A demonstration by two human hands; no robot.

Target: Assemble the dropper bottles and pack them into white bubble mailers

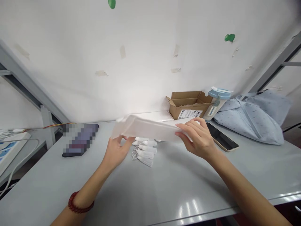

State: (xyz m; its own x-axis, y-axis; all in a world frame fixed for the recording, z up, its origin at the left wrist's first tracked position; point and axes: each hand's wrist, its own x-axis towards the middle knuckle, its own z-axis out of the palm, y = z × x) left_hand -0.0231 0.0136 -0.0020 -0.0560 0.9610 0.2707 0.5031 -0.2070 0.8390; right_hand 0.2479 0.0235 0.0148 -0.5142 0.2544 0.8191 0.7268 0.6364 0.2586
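Between my two hands a thin, whitish, frosted sheet-like piece is held up above the table; whether it is a flat bag or a single sheet I cannot tell. My left hand pinches its lower left end, thumb in front. At the right end, the thumb and fingers of my right hand are closed on the edge. Several small white tube-like bottles with thin white loops lie in a column on the table below, the farthest partly hidden behind the piece.
An open cardboard box stands by the wall, beside a cup with a blue lid. A phone and a pale blue cloth bag lie to the right. On the left are a blurred-out dark object and a power strip with cables.
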